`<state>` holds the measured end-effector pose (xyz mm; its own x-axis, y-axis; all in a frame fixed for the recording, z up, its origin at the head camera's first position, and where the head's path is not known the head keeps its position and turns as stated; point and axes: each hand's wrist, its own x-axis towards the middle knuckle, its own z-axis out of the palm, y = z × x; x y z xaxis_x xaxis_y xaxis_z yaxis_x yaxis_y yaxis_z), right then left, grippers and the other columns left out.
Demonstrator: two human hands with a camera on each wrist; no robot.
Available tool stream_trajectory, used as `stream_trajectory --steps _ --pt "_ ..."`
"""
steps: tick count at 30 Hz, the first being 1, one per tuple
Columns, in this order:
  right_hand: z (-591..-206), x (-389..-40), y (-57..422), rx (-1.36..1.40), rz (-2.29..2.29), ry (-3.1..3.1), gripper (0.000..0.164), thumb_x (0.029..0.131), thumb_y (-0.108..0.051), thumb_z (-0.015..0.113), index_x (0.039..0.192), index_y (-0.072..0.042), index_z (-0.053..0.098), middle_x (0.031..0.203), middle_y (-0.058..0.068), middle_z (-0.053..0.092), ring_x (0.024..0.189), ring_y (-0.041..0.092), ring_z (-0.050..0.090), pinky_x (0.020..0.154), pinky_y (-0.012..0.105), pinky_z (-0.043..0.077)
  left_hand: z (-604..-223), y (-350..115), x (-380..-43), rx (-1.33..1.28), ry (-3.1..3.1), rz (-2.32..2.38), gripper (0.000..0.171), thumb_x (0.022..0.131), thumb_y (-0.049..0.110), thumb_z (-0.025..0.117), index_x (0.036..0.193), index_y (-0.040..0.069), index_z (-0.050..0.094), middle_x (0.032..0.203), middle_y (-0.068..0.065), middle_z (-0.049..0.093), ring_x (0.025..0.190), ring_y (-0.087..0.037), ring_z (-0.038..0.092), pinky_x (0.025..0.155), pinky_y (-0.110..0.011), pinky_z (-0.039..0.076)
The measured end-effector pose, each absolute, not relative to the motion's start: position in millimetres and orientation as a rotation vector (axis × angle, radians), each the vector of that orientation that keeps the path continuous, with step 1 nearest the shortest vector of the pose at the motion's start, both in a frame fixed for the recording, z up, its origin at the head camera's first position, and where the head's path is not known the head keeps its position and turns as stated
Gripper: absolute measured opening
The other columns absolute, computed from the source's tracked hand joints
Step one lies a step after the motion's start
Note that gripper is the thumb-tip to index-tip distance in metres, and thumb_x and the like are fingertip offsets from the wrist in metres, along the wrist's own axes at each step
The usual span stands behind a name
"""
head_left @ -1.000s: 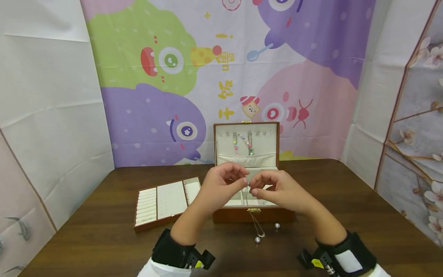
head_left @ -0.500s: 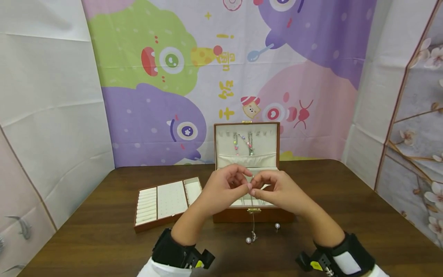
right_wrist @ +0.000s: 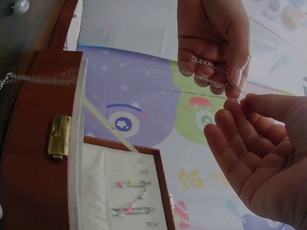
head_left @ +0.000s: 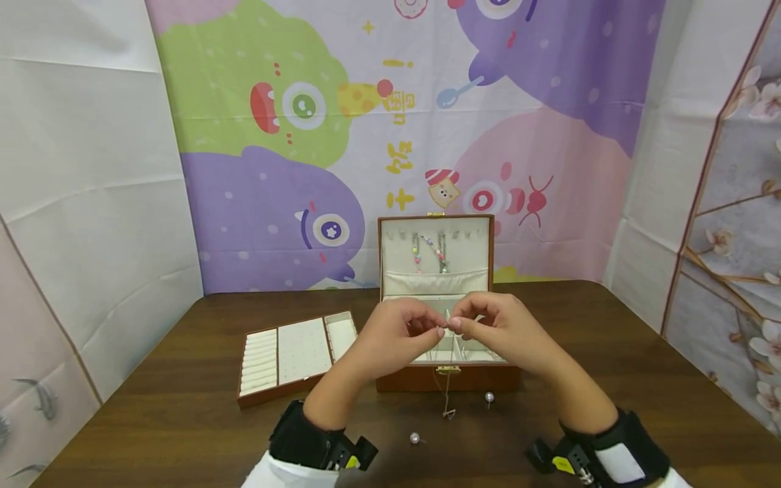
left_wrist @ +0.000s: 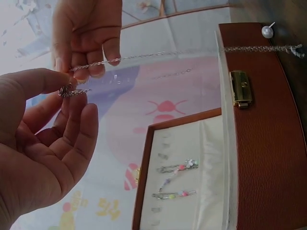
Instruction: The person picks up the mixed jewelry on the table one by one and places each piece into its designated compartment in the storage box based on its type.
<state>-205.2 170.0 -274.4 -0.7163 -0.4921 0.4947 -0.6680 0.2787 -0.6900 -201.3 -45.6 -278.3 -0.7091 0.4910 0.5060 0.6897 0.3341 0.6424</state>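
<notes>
A thin silver necklace (head_left: pixel 448 390) hangs in front of the jewelry box, its small pendant (head_left: pixel 449 413) low near the tabletop. My left hand (head_left: pixel 399 339) pinches one end between thumb and index finger; in the left wrist view a bunched clasp end (left_wrist: pixel 67 91) shows at those fingertips. My right hand (head_left: pixel 503 329) pinches the chain (left_wrist: pixel 129 58) close beside it, the two hands' fingertips nearly meeting. A short tail of chain (right_wrist: pixel 204 62) lies across the left fingers in the right wrist view. Two pearl studs rest on the table, one nearer me (head_left: pixel 415 438) and another (head_left: pixel 489 397) to the right.
The brown jewelry box (head_left: pixel 390 379) stands with its lid raised behind my hands. A colorful beaded strand (head_left: pixel 434 249) hangs from hooks inside the lid. To the left lies a removable tray (head_left: pixel 303 352) with ring rolls. A cartoon curtain (head_left: pixel 274 203) closes off the back.
The nearer pearl stud has rolled left, away from the pendant. Both hands have shifted slightly right with the necklace, the right one rising a little.
</notes>
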Motion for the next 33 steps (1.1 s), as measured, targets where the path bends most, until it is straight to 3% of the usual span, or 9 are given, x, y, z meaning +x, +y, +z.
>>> stream_trajectory --steps 7,10,13,16,23,28,33 --pt "-274.3 -204.8 169.2 1.118 1.766 -2.33 0.011 0.1 -0.009 0.054 0.098 0.002 0.056 0.084 0.011 0.062 0.077 0.019 0.065 0.076 0.035 0.058 -278.1 -45.6 -203.1 -1.099 -2.426 -1.461 0.009 0.094 0.013 0.065 0.095 0.005 0.068 0.081 0.001 0.066 0.074 -0.009 0.06 0.067 -0.024 0.052" --pt "-276.2 -205.6 169.9 1.157 1.955 -2.278 0.013 0.102 -0.009 0.049 0.098 0.003 0.052 0.072 0.008 0.052 0.06 0.017 0.054 0.06 0.029 0.055 -277.8 -45.0 -203.3 -1.128 -2.399 -1.586 0.01 0.095 0.012 0.063 0.096 0.002 0.065 0.08 -0.003 0.066 0.073 -0.011 0.062 0.067 -0.025 0.051" --pt "-276.2 -204.8 170.7 1.116 1.894 -2.333 0.015 0.1 -0.011 0.054 0.097 0.003 0.057 0.064 0.001 0.04 0.051 0.012 0.036 0.044 0.025 0.034 -276.2 -43.6 -202.0 -1.096 -2.385 -1.633 0.01 0.094 0.01 0.064 0.097 0.001 0.065 0.078 -0.004 0.067 0.071 -0.017 0.066 0.067 -0.025 0.052" --pt "-275.2 -203.7 170.8 1.045 1.746 -2.411 0.016 0.096 -0.013 0.064 0.096 0.003 0.066 0.059 -0.002 0.034 0.05 0.009 0.028 0.043 0.026 0.023 -274.9 -42.6 -201.3 -1.038 -2.379 -1.609 0.009 0.092 0.008 0.067 0.097 0.001 0.067 0.076 -0.003 0.067 0.068 -0.021 0.066 0.063 -0.024 0.052" --pt "-275.4 -203.5 170.7 1.042 1.623 -2.449 0.009 0.09 -0.012 0.071 0.09 -0.004 0.073 0.056 -0.002 0.035 0.05 0.007 0.029 0.043 0.026 0.021 -276.8 -42.2 -201.0 -1.06 -2.36 -1.486 0.013 0.088 0.008 0.072 0.099 0.002 0.068 0.08 -0.002 0.065 0.068 -0.009 0.061 0.061 -0.026 0.051" --pt "-274.5 -204.1 172.5 1.115 1.553 -2.489 0.007 0.092 -0.011 0.069 0.088 -0.005 0.068 0.06 -0.001 0.043 0.053 0.006 0.035 0.044 0.024 0.026 -278.7 -41.7 -201.9 -1.093 -2.357 -1.469 0.014 0.088 0.006 0.072 0.1 0.002 0.067 0.082 -0.001 0.066 0.07 -0.007 0.062 0.063 -0.026 0.051" --pt "-274.4 -205.3 172.9 1.11 1.43 -2.55 0.006 0.088 -0.013 0.073 0.086 -0.009 0.071 0.056 -0.003 0.038 0.05 0.005 0.032 0.044 0.022 0.024 -279.6 -43.0 -203.3 -1.107 -2.355 -1.475 0.014 0.088 0.002 0.07 0.101 0.001 0.066 0.085 -0.003 0.066 0.073 -0.007 0.062 0.066 -0.025 0.053"
